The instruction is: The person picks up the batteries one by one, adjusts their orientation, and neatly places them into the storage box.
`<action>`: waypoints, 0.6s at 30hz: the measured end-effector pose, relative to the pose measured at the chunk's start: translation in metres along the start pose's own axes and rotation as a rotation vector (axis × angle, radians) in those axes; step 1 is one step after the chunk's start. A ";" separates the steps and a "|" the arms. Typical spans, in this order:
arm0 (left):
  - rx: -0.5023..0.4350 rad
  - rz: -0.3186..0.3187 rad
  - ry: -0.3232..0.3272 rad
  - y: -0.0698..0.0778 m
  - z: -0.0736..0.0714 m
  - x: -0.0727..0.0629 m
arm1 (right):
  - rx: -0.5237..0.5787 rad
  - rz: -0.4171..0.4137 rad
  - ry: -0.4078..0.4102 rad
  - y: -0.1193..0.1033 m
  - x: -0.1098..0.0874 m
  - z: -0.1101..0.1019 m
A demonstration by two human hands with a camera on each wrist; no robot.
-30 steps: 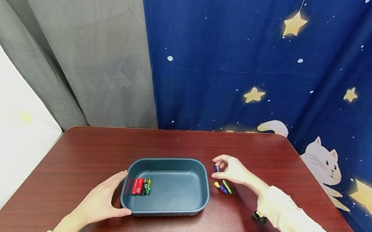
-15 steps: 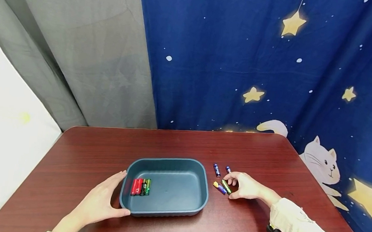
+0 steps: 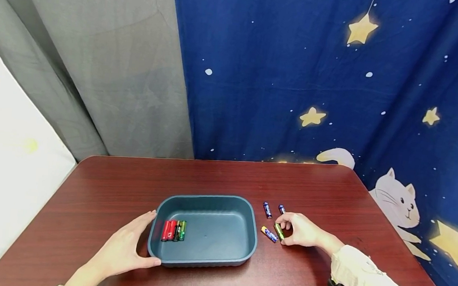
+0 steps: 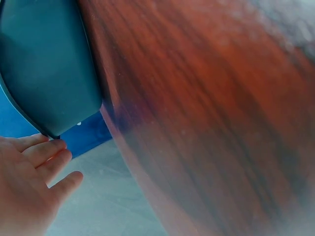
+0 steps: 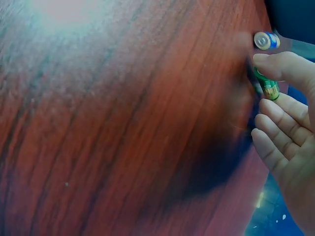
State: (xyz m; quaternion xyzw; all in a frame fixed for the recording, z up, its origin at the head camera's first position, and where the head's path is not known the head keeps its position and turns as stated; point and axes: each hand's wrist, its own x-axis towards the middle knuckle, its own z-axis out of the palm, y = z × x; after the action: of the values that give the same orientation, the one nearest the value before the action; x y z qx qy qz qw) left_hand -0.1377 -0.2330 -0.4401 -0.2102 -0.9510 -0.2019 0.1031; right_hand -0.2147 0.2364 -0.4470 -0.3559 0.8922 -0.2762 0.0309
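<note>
A blue-grey tray (image 3: 219,264) stands on the table, with red, dark and green batteries (image 3: 173,230) lined up inside its left end. My left hand (image 3: 122,242) spreads along the tray's left side, fingertips at the far corner and thumb at the near one. In the left wrist view the fingers of my left hand (image 4: 37,169) touch the tray's rim (image 4: 24,115). Right of the tray, my right hand (image 3: 303,231) pinches a green battery (image 3: 279,232) between thumb and index finger. The right wrist view shows the green battery (image 5: 269,88) between those fingertips, partly hidden by the thumb.
A blue battery with a yellow end (image 3: 269,234) lies between the tray and the green battery. Farther back are two blue batteries, one on the left (image 3: 267,210) and one on the right (image 3: 282,208), the latter close to my right hand. Curtains hang behind the table (image 3: 129,175).
My right hand has moved right and toward me from a blue battery, which now lies uncovered, to the green battery. The yellow-ended battery has shifted slightly away from the green one. My left hand stays put.
</note>
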 end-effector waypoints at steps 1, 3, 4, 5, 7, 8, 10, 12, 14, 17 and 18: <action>0.001 0.001 0.001 0.000 0.000 0.000 | -0.002 0.003 0.005 0.001 -0.001 0.000; 0.005 0.002 0.001 0.000 0.001 0.000 | 0.011 0.015 0.014 0.001 -0.001 -0.002; 0.006 0.002 0.001 0.000 0.001 0.000 | 0.022 0.020 0.018 0.001 -0.001 -0.004; 0.006 0.001 0.003 -0.001 0.001 0.000 | 0.035 0.022 0.023 0.000 0.000 -0.006; 0.007 0.000 0.003 0.000 0.001 0.000 | 0.058 0.027 0.035 -0.002 0.002 -0.011; 0.006 -0.001 0.004 0.000 0.001 0.000 | 0.071 0.030 0.043 -0.003 0.004 -0.014; 0.003 -0.002 0.004 0.000 0.001 0.000 | 0.084 0.028 0.055 -0.007 0.008 -0.020; -0.001 -0.003 0.004 0.000 0.001 0.000 | 0.086 0.026 0.066 -0.012 0.013 -0.026; -0.005 -0.002 0.004 0.000 0.001 0.000 | 0.084 0.022 0.076 -0.017 0.019 -0.030; -0.005 -0.004 0.003 0.000 0.001 0.000 | 0.084 0.009 0.082 -0.028 0.028 -0.036; -0.004 -0.004 0.003 0.000 0.001 0.000 | 0.083 0.005 0.084 -0.032 0.032 -0.037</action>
State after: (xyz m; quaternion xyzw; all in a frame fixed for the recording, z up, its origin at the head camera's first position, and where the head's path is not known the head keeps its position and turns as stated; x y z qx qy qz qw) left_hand -0.1376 -0.2333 -0.4408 -0.2080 -0.9509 -0.2043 0.1036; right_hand -0.2284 0.2143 -0.3947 -0.3400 0.8815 -0.3274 0.0087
